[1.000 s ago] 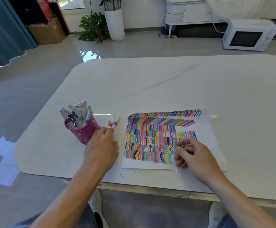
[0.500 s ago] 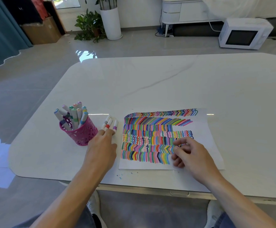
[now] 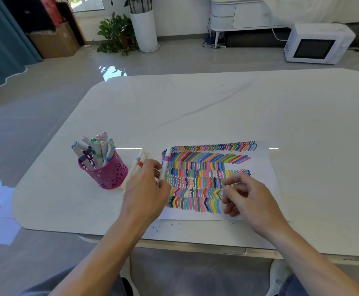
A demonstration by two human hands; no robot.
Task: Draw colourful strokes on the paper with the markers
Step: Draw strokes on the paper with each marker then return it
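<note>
One purple-banded marker held over the paper
Left hand pinches it at the sheet's left edge; right hand rests curled on the paper, its hold unclear. Two loose markers lie on the worktop beside one pink cup holding about ten.

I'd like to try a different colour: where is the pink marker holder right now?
In the head view, the pink marker holder stands on the white table, left of the paper, beside loose markers.
</note>
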